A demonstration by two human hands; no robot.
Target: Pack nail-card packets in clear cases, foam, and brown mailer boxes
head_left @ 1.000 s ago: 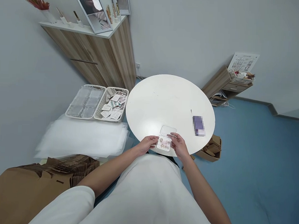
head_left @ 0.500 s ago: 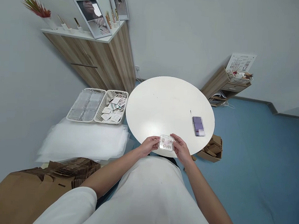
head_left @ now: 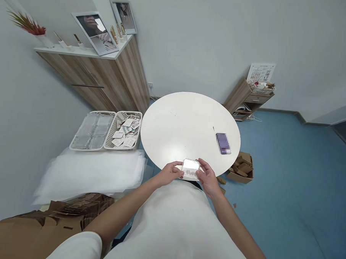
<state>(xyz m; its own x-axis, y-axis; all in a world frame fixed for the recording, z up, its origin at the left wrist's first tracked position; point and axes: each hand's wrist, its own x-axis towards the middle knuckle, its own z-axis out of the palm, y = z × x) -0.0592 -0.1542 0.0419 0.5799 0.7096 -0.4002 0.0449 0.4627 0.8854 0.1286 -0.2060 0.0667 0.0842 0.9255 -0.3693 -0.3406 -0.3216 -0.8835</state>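
Note:
A small clear plastic case [head_left: 190,169] with pink pieces inside sits closed between my two hands at the near edge of the round white table [head_left: 184,122]. My left hand [head_left: 171,172] grips its left side with curled fingers. My right hand [head_left: 207,175] pinches its right side, thumb on top.
A purple phone [head_left: 223,142] lies on the table's right part. Left of the table stand a tray of clear cases [head_left: 89,130] and a basket of small packets [head_left: 126,134], with white sheets [head_left: 91,171] and folded cardboard [head_left: 43,219] nearer me. A cardboard box [head_left: 241,171] sits on the blue floor.
The case's lid, open a second ago, is now shut. Both hands stayed on the case and the view swung a little to the right.

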